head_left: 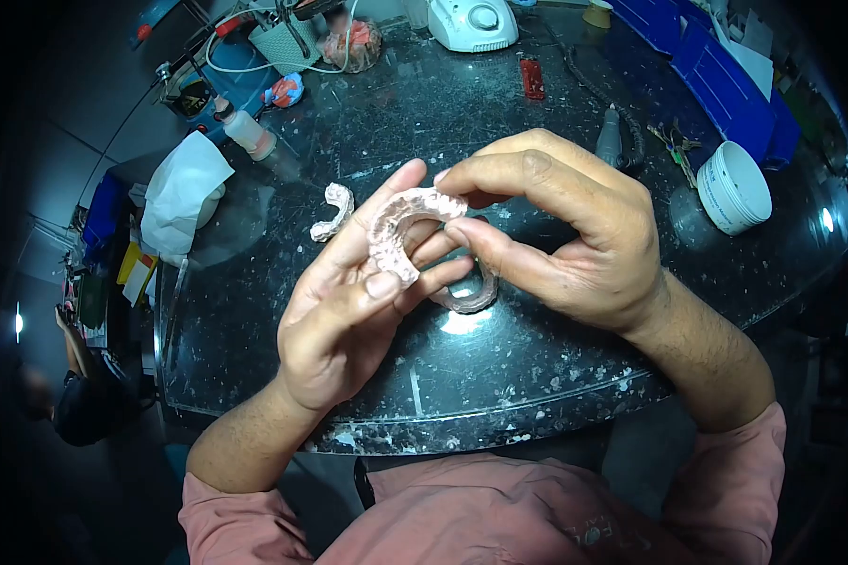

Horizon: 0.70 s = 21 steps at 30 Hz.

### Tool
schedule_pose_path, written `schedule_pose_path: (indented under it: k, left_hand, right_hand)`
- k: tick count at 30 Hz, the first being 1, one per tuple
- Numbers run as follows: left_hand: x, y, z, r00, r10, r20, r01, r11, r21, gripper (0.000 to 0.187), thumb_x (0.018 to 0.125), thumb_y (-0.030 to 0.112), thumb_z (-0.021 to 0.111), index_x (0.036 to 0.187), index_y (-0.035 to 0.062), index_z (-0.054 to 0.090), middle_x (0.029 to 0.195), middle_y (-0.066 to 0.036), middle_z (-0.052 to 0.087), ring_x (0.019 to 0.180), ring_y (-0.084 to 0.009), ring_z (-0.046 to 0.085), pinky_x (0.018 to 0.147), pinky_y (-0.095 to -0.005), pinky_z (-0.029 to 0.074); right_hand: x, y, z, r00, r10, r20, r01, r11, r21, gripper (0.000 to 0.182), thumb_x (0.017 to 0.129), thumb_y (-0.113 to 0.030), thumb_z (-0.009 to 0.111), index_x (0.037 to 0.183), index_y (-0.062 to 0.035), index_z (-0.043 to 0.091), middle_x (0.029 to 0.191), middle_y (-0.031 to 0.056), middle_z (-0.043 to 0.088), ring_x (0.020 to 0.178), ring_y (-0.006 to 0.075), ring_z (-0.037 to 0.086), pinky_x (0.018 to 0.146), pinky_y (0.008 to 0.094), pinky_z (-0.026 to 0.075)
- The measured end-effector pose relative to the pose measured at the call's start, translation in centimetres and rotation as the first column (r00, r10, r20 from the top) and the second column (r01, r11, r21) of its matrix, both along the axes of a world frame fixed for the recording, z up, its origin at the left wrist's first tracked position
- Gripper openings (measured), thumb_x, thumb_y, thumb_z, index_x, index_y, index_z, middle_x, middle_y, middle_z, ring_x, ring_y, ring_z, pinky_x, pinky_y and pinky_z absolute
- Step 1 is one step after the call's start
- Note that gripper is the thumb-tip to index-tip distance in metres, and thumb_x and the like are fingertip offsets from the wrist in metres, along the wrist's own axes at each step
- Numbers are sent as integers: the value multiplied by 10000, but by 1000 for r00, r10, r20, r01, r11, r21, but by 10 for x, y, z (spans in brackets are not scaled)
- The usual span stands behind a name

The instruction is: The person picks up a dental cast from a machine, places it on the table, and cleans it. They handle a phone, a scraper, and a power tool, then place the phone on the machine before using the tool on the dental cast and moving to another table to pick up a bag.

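A pale pink, horseshoe-shaped dental cast (pixel 393 225) with tooth shapes along its arch is held up above the dark bench. My left hand (pixel 334 306) cradles it from below, with the thumb against its near end. My right hand (pixel 575 226) pinches the far right end between thumb and fingers. Behind my left fingers, a second curved cast (pixel 334 213) lies on the bench. Beneath my hands rests a greyish ring-like piece (pixel 476 294), partly hidden by my left fingers.
The speckled black bench (pixel 537 367) curves along its near edge. A white control box (pixel 472 24), a handpiece (pixel 610 139), a white tub (pixel 733 188), blue trays (pixel 725 89), a squeeze bottle (pixel 245 130) and a white bag (pixel 181 193) surround the work area. Another person (pixel 89 400) is at far left.
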State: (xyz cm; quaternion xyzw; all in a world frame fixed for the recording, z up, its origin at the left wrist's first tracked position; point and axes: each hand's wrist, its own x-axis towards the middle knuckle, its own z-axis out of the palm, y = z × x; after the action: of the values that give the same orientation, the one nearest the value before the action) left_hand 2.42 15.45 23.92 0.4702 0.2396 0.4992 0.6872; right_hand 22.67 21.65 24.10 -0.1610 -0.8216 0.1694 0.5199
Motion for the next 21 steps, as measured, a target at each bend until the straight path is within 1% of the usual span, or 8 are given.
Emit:
schedule_pose_path:
  k: [3, 5, 7, 8, 9, 11, 12, 21]
  left_hand:
    - [4, -4, 3, 994, 55, -95, -48, 996, 72, 746, 962, 255, 478, 1525, -67, 109, 1512, -257, 325, 1391, -329, 386, 1148, -463, 317]
    - [5, -6, 0, 996, 82, -46, -80, 996, 49, 751, 967, 309, 518, 1518, -57, 162, 1482, -240, 375, 1372, -310, 418, 1138, -455, 358]
    - [4, -6, -4, 974, 152, -166, -135, 984, 114, 615, 1019, 180, 479, 1516, -52, 201, 1490, -199, 401, 1353, -259, 440, 1122, -413, 359]
    - [2, -5, -5, 971, 172, -163, -148, 977, 151, 573, 999, 83, 523, 1502, -32, 273, 1437, -175, 473, 1310, -234, 487, 1096, -388, 389]
    - [1, -3, -6, 971, 174, -163, -150, 977, 151, 573, 999, 83, 523, 1502, -32, 273, 1437, -175, 473, 1310, -234, 487, 1096, -388, 389]
    - [-2, -1, -9, 946, 210, -247, -118, 933, 341, 593, 964, 33, 571, 1490, -22, 304, 1393, -164, 512, 1277, -231, 516, 1069, -379, 418]
    - [-1, -2, -9, 961, 200, -192, -129, 936, 328, 589, 926, -22, 605, 1457, -30, 350, 1379, -165, 517, 1270, -231, 520, 1064, -378, 426]
    - [-3, -3, -12, 922, 301, -242, -182, 891, 417, 600, 858, -96, 651, 1393, -21, 388, 1424, -179, 440, 1296, -240, 492, 1085, -415, 437]
  right_hand:
    - [2, 0, 1, 1000, -22, 17, 22, 999, -31, 255, 778, 31, 739, 1026, 7, 685, 992, 141, 691, 879, 201, 685, 771, 298, 551]
    - [2, 0, 1, 999, -38, 32, 39, 998, -39, 262, 771, 41, 736, 1024, -1, 685, 1006, 140, 690, 908, 212, 686, 795, 306, 551]
    - [2, -1, 1, 999, -29, 18, 30, 999, -40, 279, 755, 62, 731, 1021, -12, 686, 1009, 136, 691, 954, 231, 682, 833, 324, 545]
    - [2, -1, 1, 999, -28, 19, 29, 999, -41, 279, 755, 62, 731, 1021, -12, 686, 1009, 136, 691, 954, 231, 682, 833, 324, 545]
    - [0, -1, 0, 1000, -16, -5, 16, 999, -35, 283, 753, 66, 730, 1022, -13, 686, 1009, 134, 692, 960, 235, 682, 836, 324, 543]
    - [-1, -1, -1, 1000, -4, -27, 3, 1000, -31, 287, 752, 70, 728, 1023, -14, 687, 1009, 133, 693, 965, 239, 681, 838, 324, 542]
    - [-1, -1, 0, 1000, 8, -25, -8, 1000, -12, 292, 751, 68, 730, 1028, -12, 684, 1011, 133, 693, 965, 242, 680, 842, 325, 541]
    - [-2, -7, 2, 999, 8, -41, -10, 999, -47, 313, 759, 54, 741, 1061, 7, 673, 1012, 135, 696, 930, 226, 686, 806, 321, 554]
